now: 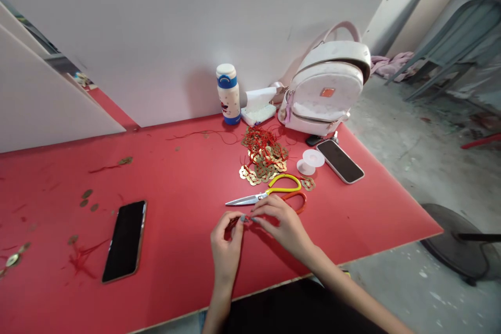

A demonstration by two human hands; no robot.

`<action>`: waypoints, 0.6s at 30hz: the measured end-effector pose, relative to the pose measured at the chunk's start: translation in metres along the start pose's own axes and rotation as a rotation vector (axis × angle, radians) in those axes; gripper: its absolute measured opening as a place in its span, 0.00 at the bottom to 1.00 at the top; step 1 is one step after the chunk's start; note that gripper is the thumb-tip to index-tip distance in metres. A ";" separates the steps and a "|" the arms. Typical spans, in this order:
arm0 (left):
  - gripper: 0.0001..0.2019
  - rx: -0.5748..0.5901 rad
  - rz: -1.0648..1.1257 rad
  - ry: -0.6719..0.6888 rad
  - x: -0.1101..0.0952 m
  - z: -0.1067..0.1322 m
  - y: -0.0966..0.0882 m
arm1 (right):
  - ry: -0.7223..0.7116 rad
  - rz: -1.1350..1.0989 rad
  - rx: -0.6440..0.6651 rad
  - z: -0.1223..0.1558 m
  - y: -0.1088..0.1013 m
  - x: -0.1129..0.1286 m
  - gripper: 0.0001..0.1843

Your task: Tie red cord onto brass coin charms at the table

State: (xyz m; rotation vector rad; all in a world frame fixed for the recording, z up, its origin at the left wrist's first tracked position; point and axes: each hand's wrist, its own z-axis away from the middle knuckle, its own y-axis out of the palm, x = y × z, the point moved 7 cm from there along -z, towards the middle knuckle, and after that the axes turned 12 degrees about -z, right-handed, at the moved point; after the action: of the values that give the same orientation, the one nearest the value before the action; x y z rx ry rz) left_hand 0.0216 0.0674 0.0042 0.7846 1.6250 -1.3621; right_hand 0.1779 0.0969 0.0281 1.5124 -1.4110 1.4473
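Note:
Near the front edge of the red table, my left hand (227, 245) is closed in a pinch on a red cord (248, 218), part of it tucked inside the fingers. The fingertips of my right hand (282, 223) pinch the same cord close beside the left thumb; whether a coin hangs on it is hidden. Just beyond the hands lie scissors (267, 193) with one yellow and one red handle, blades pointing left. Behind them is a heap of gold-coloured coins tied with red cord (264, 159). One coin cluster (308, 183) lies right of the scissors.
A white spool (306, 166), a white-edged phone (340, 160), a backpack (324, 91), a tissue pack (258, 114) and a bottle (228, 95) stand or lie toward the back right. Another phone (124, 241) and loose coins (86, 194) are at left. A pale partition (164, 47) borders the table.

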 end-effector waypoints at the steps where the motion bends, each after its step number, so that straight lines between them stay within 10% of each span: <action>1: 0.07 -0.003 -0.001 -0.007 0.000 -0.001 0.000 | 0.011 -0.013 0.007 0.000 0.001 -0.001 0.07; 18: 0.08 -0.005 -0.031 -0.025 0.006 -0.003 0.002 | 0.099 -0.151 -0.010 0.001 0.006 -0.014 0.05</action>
State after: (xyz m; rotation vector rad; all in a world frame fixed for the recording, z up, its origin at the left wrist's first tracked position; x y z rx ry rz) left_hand 0.0203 0.0706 -0.0020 0.7395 1.6268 -1.3846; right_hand 0.1749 0.0988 0.0135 1.4864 -1.2175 1.4007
